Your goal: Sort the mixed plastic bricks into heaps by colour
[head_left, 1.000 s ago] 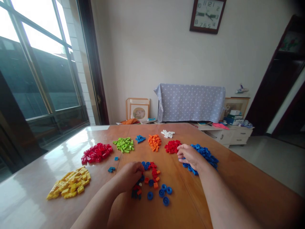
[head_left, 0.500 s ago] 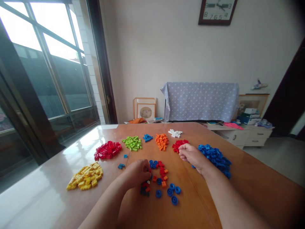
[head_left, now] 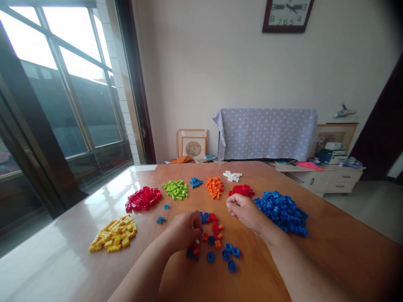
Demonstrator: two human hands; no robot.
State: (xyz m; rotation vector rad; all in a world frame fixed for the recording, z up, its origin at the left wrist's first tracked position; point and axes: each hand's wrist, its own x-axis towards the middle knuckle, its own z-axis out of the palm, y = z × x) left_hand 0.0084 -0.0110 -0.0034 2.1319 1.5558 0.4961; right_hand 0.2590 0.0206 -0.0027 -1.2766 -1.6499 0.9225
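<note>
My left hand is closed at the left side of a loose group of small bricks, its fingers curled over something I cannot make out. My right hand is pinched closed in the air, just in front of the small pile of red bricks; whatever it may hold is hidden. Between the hands lie red bricks, an orange brick and round blue pieces. Nearer to me are several loose blue wheel-like pieces. Dark pieces sit below my left hand.
Around the wooden table stand piles of yellow, dark red, lime green, orange, white and blue bricks. Two small blue-teal bits lie left of my left hand.
My right hand has drawn back from the small red pile, moving left and toward me. The left hand stays at about the same spot, still closed.
</note>
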